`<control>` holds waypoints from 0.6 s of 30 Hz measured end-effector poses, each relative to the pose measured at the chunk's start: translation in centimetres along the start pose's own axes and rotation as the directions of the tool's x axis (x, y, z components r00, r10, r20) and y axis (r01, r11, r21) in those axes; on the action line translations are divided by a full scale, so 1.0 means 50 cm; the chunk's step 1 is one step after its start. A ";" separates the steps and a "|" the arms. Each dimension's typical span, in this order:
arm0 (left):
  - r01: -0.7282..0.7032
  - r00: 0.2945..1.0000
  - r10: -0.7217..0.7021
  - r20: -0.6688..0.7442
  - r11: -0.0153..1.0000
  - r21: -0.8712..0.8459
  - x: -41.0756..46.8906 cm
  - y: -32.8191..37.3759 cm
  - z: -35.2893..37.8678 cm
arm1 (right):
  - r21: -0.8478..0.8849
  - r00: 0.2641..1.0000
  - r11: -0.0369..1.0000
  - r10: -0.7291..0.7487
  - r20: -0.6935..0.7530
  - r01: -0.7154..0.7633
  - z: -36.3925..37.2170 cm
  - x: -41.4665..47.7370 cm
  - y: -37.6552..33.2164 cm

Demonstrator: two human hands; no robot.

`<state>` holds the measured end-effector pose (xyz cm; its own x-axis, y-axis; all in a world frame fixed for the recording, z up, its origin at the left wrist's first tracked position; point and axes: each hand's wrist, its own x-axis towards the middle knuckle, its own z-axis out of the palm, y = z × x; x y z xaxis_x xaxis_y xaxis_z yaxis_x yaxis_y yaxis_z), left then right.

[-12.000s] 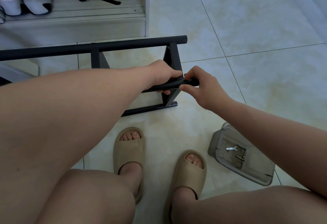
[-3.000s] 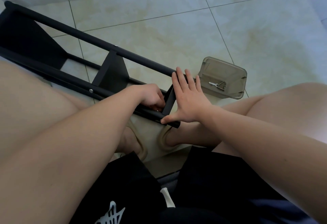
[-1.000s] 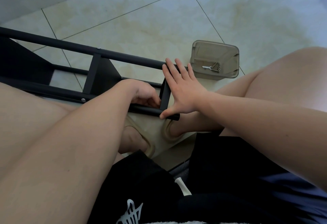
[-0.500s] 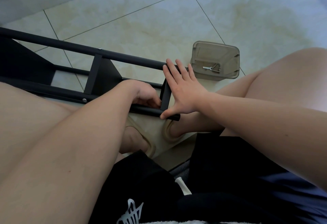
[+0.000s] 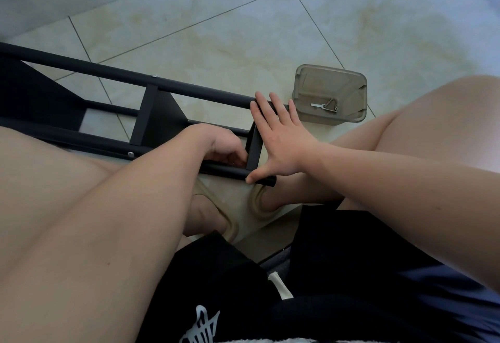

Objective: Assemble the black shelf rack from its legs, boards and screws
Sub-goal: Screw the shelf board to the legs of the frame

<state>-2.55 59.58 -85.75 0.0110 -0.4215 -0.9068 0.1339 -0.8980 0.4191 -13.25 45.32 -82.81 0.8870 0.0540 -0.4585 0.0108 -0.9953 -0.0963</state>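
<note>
Black rack (image 5: 159, 118) on its side on the tile floor (image 5: 243, 31), close before the person. Right hand (image 5: 284, 147) flat and spread, fingers (image 5: 260, 108) straight against the end board (image 5: 255, 149), thumb on the near leg (image 5: 224, 170). Left hand (image 5: 221, 145) curled inside the rack at that board's other face; contents hidden, grip not tellable. Clear box (image 5: 324, 83) just beyond the right hand, small metal tool (image 5: 323, 105) inside.
</note>
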 end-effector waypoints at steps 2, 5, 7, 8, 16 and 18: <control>-0.010 1.000 0.010 -0.030 1.000 0.015 0.000 0.001 0.001 | -0.002 1.000 1.000 0.001 0.000 -0.001 0.000 0.000 -0.001; 0.000 0.999 0.001 -0.038 0.999 0.034 0.000 0.000 0.001 | -0.009 1.000 1.000 0.003 0.000 -0.003 0.000 0.000 -0.001; -0.002 1.000 0.002 -0.020 1.000 0.011 -0.001 0.000 0.000 | -0.012 1.000 1.000 0.006 0.003 -0.006 -0.001 0.000 -0.001; -0.005 1.000 0.005 -0.005 1.000 0.004 -0.001 -0.001 0.000 | -0.011 1.000 1.000 0.007 0.003 -0.007 -0.002 0.000 -0.001; -0.009 1.000 0.009 -0.010 1.000 -0.004 -0.002 0.002 0.003 | -0.018 1.000 1.000 0.013 0.006 -0.013 -0.006 -0.002 -0.005; -0.026 0.999 0.027 -0.037 0.999 0.021 0.002 0.000 0.002 | -0.017 1.000 1.000 0.017 0.009 -0.017 -0.007 -0.002 -0.007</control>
<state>-2.64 59.52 -85.81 0.0507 -0.4404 -0.8964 0.1124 -0.8893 0.4433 -13.19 45.63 -82.41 0.8829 0.0374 -0.4680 0.0033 -0.9973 -0.0734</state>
